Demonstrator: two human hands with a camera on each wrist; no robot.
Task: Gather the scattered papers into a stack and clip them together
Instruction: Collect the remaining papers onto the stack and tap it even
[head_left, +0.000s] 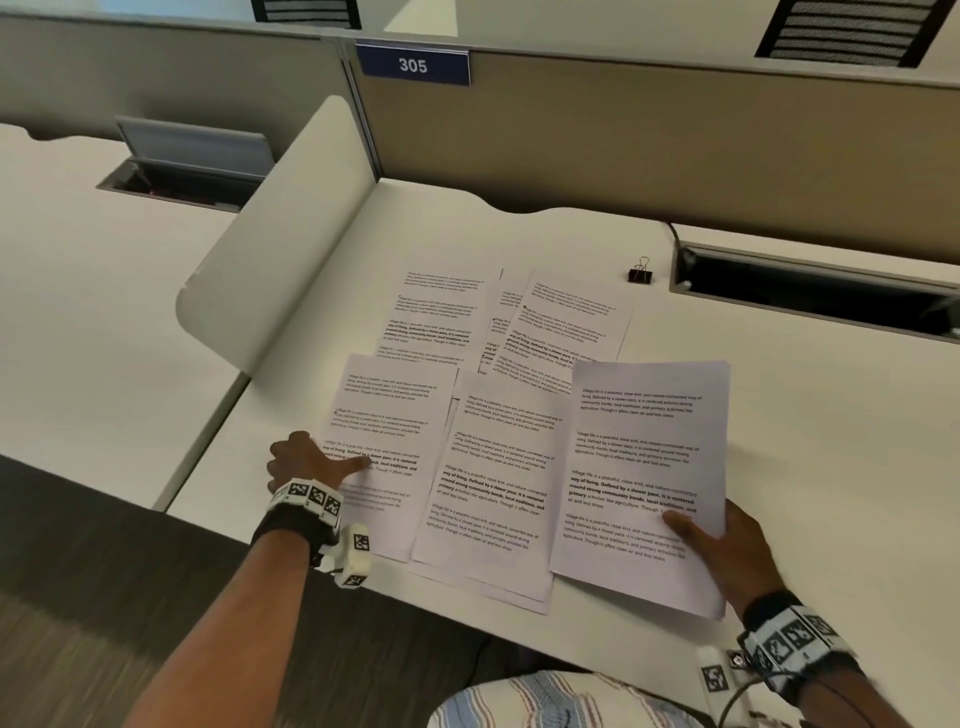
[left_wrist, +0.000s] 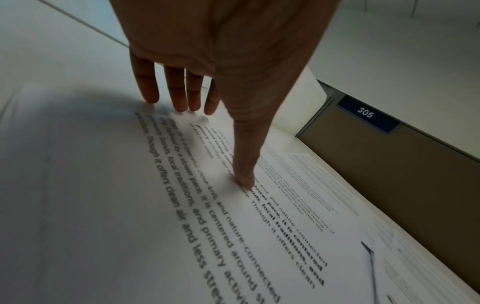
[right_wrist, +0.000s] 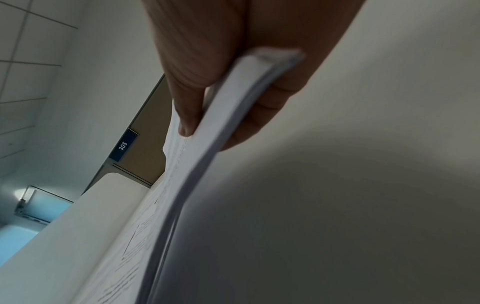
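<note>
At 5 o'clock, nearest the viewer, a small stack of papers is pinched by the right hand, thumb on top and fingers beneath, its near edge raised off the desk. At 7 o'clock the left hand is laid on the leftmost sheet, fingers straight, thumb pressed down. More sheets are spread toward 12 o'clock. Farther, at 1 o'clock, a black binder clip is seen beside them.

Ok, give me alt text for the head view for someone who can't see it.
A right hand grips a small stack of printed sheets over a white desk, while the left hand presses on one of several loose sheets. A black binder clip lies beyond them.
</note>
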